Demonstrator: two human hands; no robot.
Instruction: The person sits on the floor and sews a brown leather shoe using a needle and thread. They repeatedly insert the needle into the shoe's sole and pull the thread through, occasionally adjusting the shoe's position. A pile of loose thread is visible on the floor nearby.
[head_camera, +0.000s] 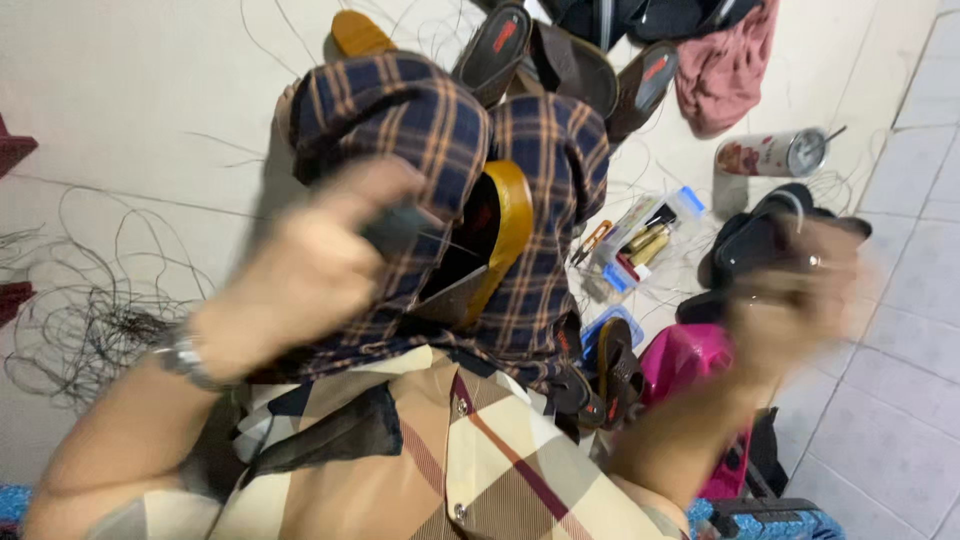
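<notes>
Tan-edged sandal (500, 235) rests between the person's plaid-clad knees, near centre. Left hand (320, 265) is clenched around a dark tool (395, 228) beside it; right hand (795, 290), raised right, is too blurred to tell.

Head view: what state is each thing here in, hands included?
Left hand: raised, closed on a dark tool, blurred.
Right hand: raised, blurred, grip unclear.
Sandal: wedged upright between the knees.
Clear plastic box: open, small tools inside.
Metal can: lying on its side.
Pink cloth: crumpled on the floor.
</notes>
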